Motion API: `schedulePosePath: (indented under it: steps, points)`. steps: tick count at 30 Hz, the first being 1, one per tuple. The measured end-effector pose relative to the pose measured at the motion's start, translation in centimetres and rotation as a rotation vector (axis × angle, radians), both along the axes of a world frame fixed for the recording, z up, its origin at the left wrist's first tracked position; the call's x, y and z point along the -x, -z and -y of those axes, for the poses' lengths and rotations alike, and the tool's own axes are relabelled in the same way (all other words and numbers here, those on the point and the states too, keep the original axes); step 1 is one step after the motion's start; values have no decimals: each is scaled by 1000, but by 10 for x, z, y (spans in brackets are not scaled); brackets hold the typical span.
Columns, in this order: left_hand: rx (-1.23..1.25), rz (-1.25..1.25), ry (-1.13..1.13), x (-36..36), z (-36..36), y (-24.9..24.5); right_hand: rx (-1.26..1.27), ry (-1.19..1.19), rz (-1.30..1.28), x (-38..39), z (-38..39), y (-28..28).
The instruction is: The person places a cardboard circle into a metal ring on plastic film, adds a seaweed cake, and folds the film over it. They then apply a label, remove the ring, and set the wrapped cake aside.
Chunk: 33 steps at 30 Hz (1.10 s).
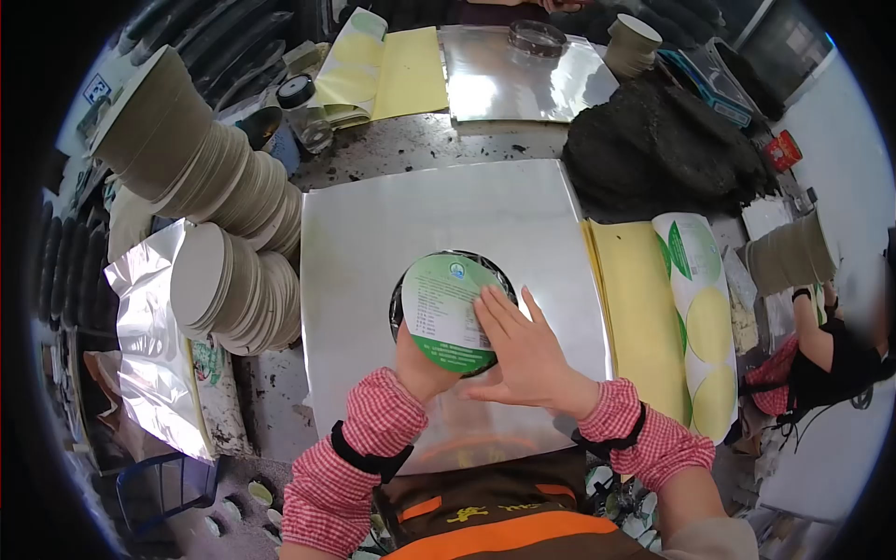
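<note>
**Label pressed flat at the middle of the silver sheet**

Lay at the centre of the silver sheet [448, 205]: a round green-and-white label [446, 313] over a dark disc [396, 303], with only a thin rim of the disc showing past the label's far side. Pressed from the near-right by the right hand [525, 353], open, fingers flat and close together on the label's edge. Gripped at the near-left edge by the left hand [422, 366], closed round the disc with fingertips hidden beneath. Both kept close together, near to touching.

Could well have set crooked, judging by the uneven rim. Could also have creased or trapped air, with pressure on one side only. Might have skated on the slick sheet had the left grip slackened.

Left of the sheet, touching its edge: leaning stacks of round paper discs [233, 271], looking ready to slump onto it. Beyond those, a crumpled foil bag [149, 355]. Right of the sheet: yellow backing paper [635, 308] and a label roll [700, 308]. At the sheet's far-right corner: a loose dark heap [663, 140], with crumbs strewn on the table [411, 145] just beyond. Farther off: a second silver sheet [523, 79] and a glass jar [303, 112]. Well to the right: another person [821, 359]. Nothing lying between hands and label.
</note>
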State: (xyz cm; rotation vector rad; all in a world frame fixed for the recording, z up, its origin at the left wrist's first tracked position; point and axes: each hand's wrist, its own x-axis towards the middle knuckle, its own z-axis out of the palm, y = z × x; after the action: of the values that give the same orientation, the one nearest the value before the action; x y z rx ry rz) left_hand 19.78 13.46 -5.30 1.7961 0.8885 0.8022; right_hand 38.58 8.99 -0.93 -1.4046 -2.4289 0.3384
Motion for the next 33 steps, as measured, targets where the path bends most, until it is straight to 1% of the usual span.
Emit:
schedulePosePath:
  steps: [1, 2, 3, 4, 5, 6, 7, 8, 9, 11, 12, 14, 15, 17, 18, 19, 21, 22, 23, 24, 25, 26, 27, 29, 30, 31, 32, 33]
  points:
    - [184, 170, 24, 0, 3, 10, 3, -3, -1, 3, -7, 3]
    - [378, 336, 54, 1, 8, 13, 59, 9, -287, 7, -19, 10]
    - [391, 332, 63, 1, 10, 12, 108, 28, -572, 11, -30, 14]
    - [210, 133, 93, 1, 6, 4, 388, 62, -885, 16, -42, 14]
    - [26, -66, 116, 2, 1, -4, 384, 64, -885, 22, -45, 23]
    - [23, -68, 114, 9, -2, -10, 227, 32, -772, 28, -48, 37]
    - [185, 179, -1, 20, -6, -16, 73, -7, -654, 33, -51, 45]
    - [344, 432, -119, 31, -10, -18, -8, -56, -382, 39, -47, 41]
    - [345, 430, -126, 46, -11, -13, -5, -61, -385, 43, -44, 36]
    - [158, 253, -622, 73, -7, 0, -23, -122, -1, 53, -38, 22]
    - [159, 247, -619, 74, -3, 1, 7, -111, 2, 57, -38, 22]
    - [74, -342, -418, 69, 4, 0, -1, -109, 10, 58, -39, 22]
    - [81, -341, -429, 66, 10, -3, 1, -107, 17, 59, -35, 23]
    - [-320, -441, -414, 49, 18, -31, -43, -40, -4, 55, -32, 33]
    - [-514, -514, -286, 29, 31, -57, 0, -41, 5, 53, -32, 31]
    - [-700, -580, -160, 8, 47, -80, -243, -46, 79, 49, -33, 47]
    - [-643, -543, -168, -11, 64, -98, -164, -20, -327, 36, -37, 42]
    - [-593, -517, -156, -13, 69, -101, -163, -46, -324, 28, -37, 37]
    - [-586, -524, -179, -10, 73, -100, -146, 136, -372, 21, -35, 31]
    - [-523, -527, -229, -3, 80, -97, -117, 327, -419, 20, -29, 30]
    - [-457, -530, -274, 4, 88, -94, -98, 315, -424, 31, -20, 41]
    - [-391, -527, -309, 9, 97, -99, 106, 128, -462, 50, -9, 57]
    - [-384, -534, -322, 16, 104, -102, 300, -63, -492, 67, 0, 67]
    - [-328, -652, -431, 34, 116, -106, 525, -360, -675, 88, 23, 25]
    - [-339, -653, -433, 44, 117, -98, 405, -283, -510, 92, 26, 44]
    - [-155, -644, -496, 56, 118, -81, 165, -232, -446, 88, 20, 39]
    - [30, -629, -557, 67, 118, -62, 128, -162, -443, 77, 15, 36]
    - [26, -629, -557, 79, 119, -41, 95, -91, -441, 62, 13, 32]
